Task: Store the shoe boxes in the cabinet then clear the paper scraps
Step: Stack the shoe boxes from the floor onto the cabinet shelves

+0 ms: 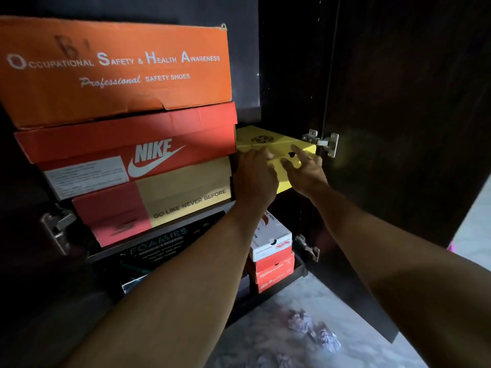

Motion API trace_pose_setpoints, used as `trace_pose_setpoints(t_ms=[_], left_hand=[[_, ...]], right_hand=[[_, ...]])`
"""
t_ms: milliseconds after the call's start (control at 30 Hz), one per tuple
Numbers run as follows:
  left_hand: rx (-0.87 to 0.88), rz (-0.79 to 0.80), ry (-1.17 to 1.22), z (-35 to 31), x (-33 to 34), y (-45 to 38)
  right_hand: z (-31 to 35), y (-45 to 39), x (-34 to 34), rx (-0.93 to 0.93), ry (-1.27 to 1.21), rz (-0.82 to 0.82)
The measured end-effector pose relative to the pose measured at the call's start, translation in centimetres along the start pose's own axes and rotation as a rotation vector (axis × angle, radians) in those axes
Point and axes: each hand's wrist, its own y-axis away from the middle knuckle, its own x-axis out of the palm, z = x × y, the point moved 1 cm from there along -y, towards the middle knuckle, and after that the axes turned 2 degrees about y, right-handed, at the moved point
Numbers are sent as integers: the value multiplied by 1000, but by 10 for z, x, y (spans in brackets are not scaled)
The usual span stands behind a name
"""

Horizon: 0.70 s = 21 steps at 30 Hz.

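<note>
The dark cabinet (pixel 292 62) stands open, its door (pixel 411 128) swung out to the right of the fingers. To the left of the fingers, filling that side of the shelf, rises a stack of three shoe boxes: the big orange box (pixel 114 67) on top, the red box (pixel 127 152) under it, and the red and tan box (pixel 151 205) at the bottom.

Directly under the fingers, just right of that stack, sits the yellow box (pixel 268 142), pushed in between the stack and the cabinet's right wall. The left hand (pixel 255 176) lies against its near end with fingers curled over the front edge of the lid, gripping it. The right hand (pixel 305 168) rests on the same end with fingers (pixel 299 152) spread and fairly straight, tips pressing the lid near a small dark hole; it does not clasp the box.

Below the hands, on the lower shelf, a black box (pixel 159 248) lies under the left forearm, and a white and red box (pixel 273 240) sits on top of a small red box (pixel 275 273).

A metal hinge (pixel 322 142) is just right of the right fingers. Well below both arms, crumpled paper scraps (pixel 313 330) lie on the pale floor (pixel 372 354).
</note>
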Motion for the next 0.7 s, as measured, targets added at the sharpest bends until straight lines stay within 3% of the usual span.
trace_pose_setpoints(t_ms=[267, 400, 500, 700], left_hand=[[-52, 77, -179, 6, -2, -20], [-78, 114, -198, 5, -1, -26], [-80, 131, -200, 2, 2, -21], [90, -81, 56, -36, 15, 38]], right_hand=[[12, -18, 8, -19, 234, 181], [8, -21, 3, -76, 231, 230], [-9, -9, -3, -116, 142, 204], [-67, 61, -46, -158, -26, 41]])
